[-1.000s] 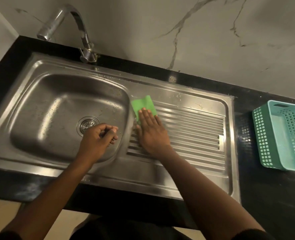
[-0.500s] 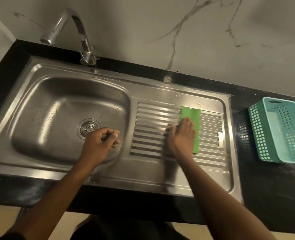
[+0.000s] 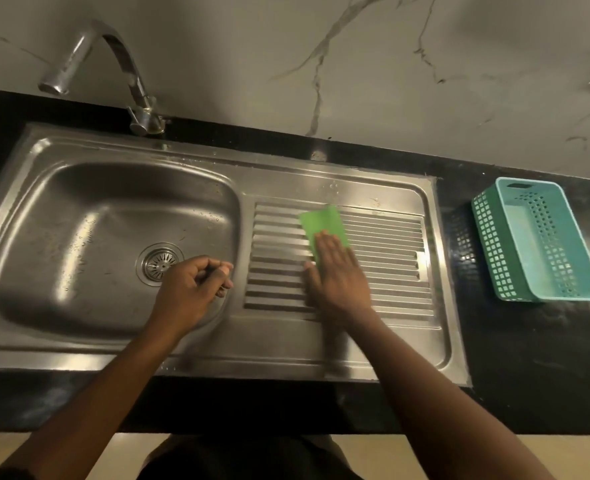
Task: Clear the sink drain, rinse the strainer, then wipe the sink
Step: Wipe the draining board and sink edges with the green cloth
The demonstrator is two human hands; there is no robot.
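- The right hand (image 3: pixel 338 275) lies flat on a green cloth (image 3: pixel 323 223). Its grip is spread, with the fingers straight and pressing the cloth down on the ribbed drainboard (image 3: pixel 390 258).
- The cloth sits toward the back of the drainboard, nearer the bowl side than the basket side, and its far end pokes out past the fingertips.
- The left hand (image 3: pixel 189 289) hangs over the right side of the sink bowl (image 3: pixel 79 237). Its grip is drawn together in a fist, thumb against forefinger, and I see nothing in it.
- The strainer (image 3: pixel 161 263) sits in the drain at the bottom of the bowl, just left of that fist.
- The steel sink (image 3: pixel 286 358) is set into the black worktop (image 3: pixel 528 341) and fills its left and middle.
- The tap (image 3: pixel 113 64) stands at the back edge, behind the bowl.
- A teal plastic basket (image 3: pixel 535 237) stands near the worktop's right edge, apart from the sink.
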